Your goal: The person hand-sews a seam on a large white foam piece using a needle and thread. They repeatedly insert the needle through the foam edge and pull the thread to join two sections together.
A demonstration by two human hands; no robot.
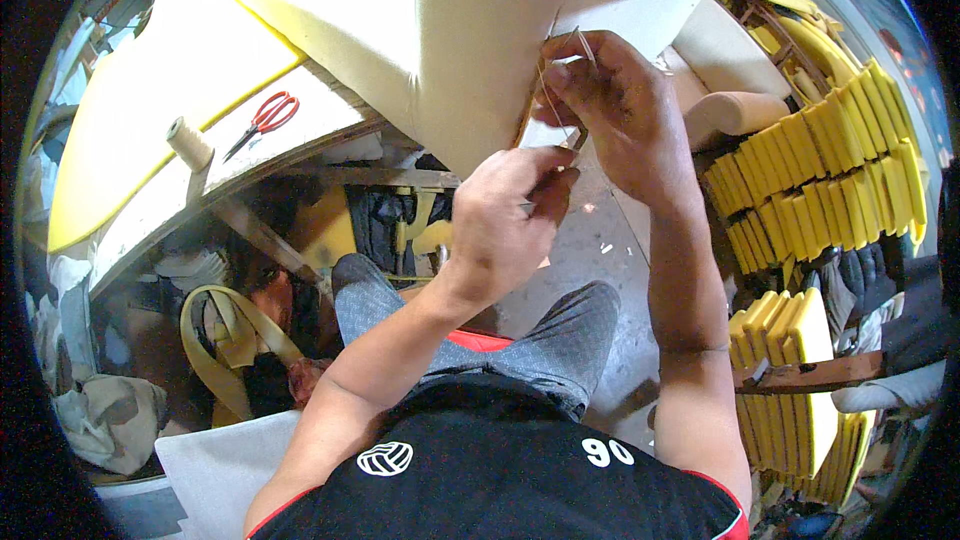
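Both forearms rise from lower frame to centre-top. Right hand (615, 110) pinches a thin thread (583, 43) at cream upholstery (470, 50); left hand (505, 220) curled closed just below, contents unclear.

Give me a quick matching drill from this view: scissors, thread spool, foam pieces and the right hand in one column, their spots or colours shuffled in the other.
Things:
1. scissors
2. thread spool
3. foam pieces
4. right hand

Descriptions:
A. yellow, stacked on edge at the right
B. red handles, lying on the bench at the left
C. at the cream fabric edge, pinching thin thread
D. pale beige, near the bench's edge, beside the scissors

Pairs: 1-B, 2-D, 3-A, 4-C
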